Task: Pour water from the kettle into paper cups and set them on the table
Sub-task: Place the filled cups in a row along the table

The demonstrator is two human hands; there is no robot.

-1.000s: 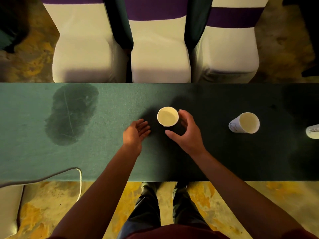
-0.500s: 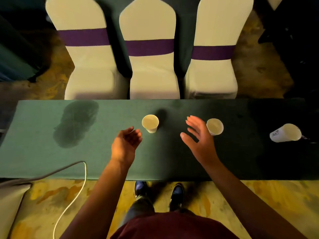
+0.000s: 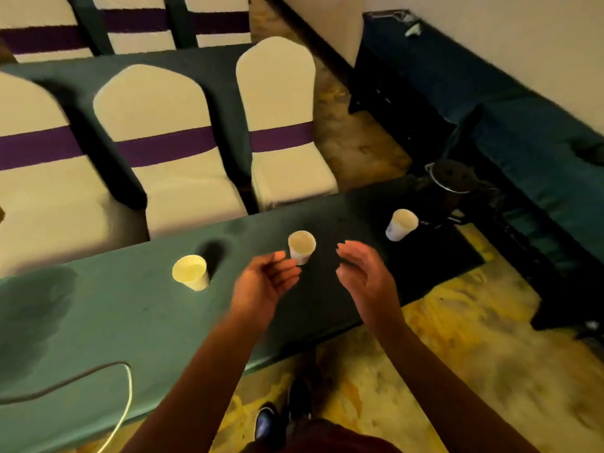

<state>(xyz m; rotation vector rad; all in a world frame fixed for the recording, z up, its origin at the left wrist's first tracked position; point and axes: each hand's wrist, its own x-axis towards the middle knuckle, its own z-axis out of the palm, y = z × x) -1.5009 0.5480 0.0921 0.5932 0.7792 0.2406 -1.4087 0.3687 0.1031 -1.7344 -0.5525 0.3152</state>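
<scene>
Three paper cups stand upright on the green table (image 3: 137, 322): a left cup (image 3: 190, 272), a middle cup (image 3: 301, 246) and a right cup (image 3: 401, 224). A dark kettle (image 3: 452, 184) with a metal rim sits at the table's far right end, in shadow. My left hand (image 3: 266, 282) hovers open, its fingertips just left of the middle cup. My right hand (image 3: 366, 273) is open too, held a little to the right of that cup. Neither hand holds anything.
A dark wet patch (image 3: 29, 308) stains the cloth at the left. A cable (image 3: 108, 380) loops over the near edge. White covered chairs (image 3: 170, 152) with purple bands line the far side. A dark-draped side table (image 3: 523, 132) runs along the right wall.
My right hand let go of the cup it was holding, which now stands at the left. The view swung right, bringing the kettle into sight. Both hands moved toward the middle cup.
</scene>
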